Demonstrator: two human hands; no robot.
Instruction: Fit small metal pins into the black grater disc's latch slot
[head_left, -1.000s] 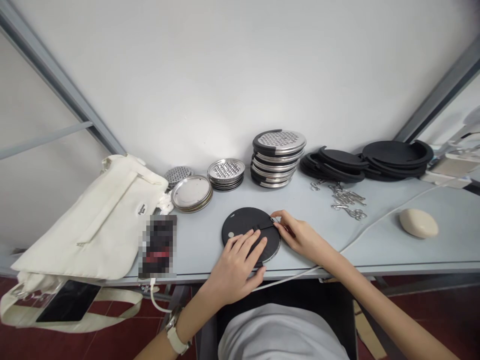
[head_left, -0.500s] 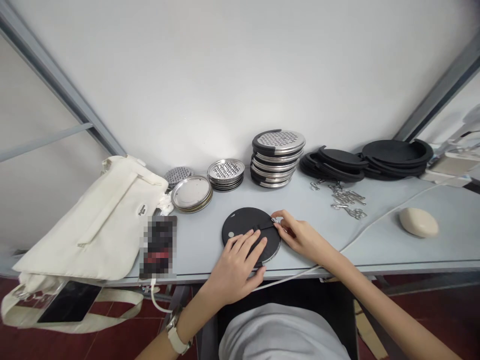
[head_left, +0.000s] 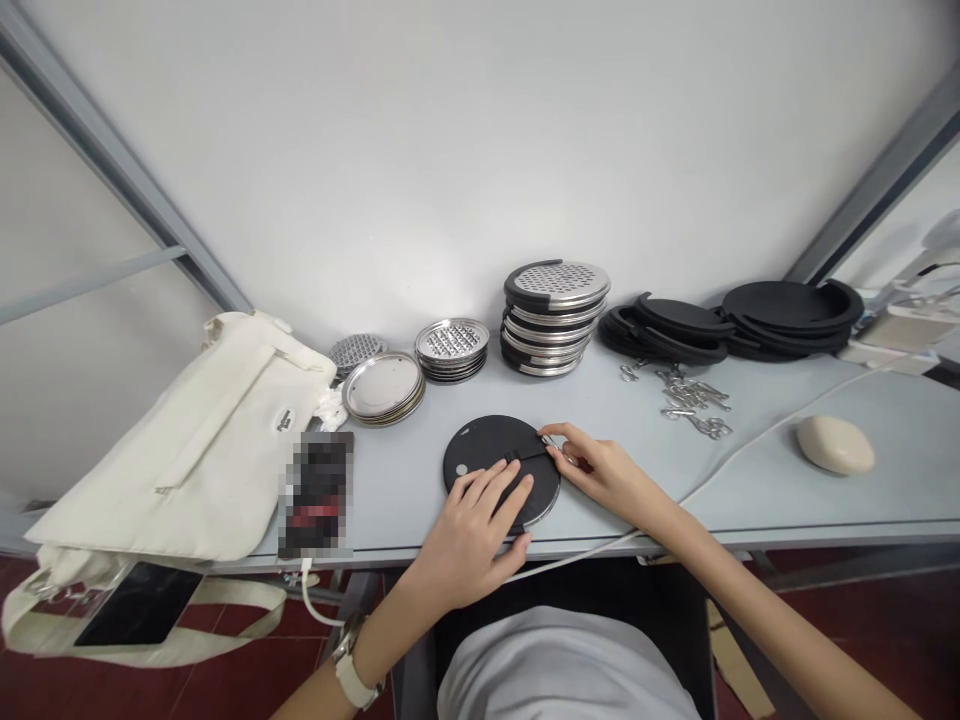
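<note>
Black and round, the disc (head_left: 484, 438) lies flat on the pale grey table (head_left: 409, 480), near its front edge and in front of the person's body. Most of it sits beyond the fingertips of the left hand (head_left: 469, 545), which comes in from the near side and rests palm down across its near part. The four fingers of that hand are extended and slightly parted, pressed to the black surface rather than wrapped round it; the thumb points off to the right, just below the near rim. A silvery edge (head_left: 541, 516) shows beneath the black at the near right.

At the disc's right edge, the right hand (head_left: 596, 475) pinches a small metal clip (head_left: 553, 443) between thumb and forefinger, the other fingers curled behind. The clip is at the rim, beside the right-hand end of a dark line that runs over the disc; whether it is fastened there I cannot tell.

Beyond the hands stands a tall stack of metal graters (head_left: 564, 283) with black edging. To its right are black covers (head_left: 686, 316), with a loose pile of metal clips (head_left: 694, 392) in front; to its left, smaller grater discs (head_left: 452, 341) and plain metal plates (head_left: 384, 384).
</note>
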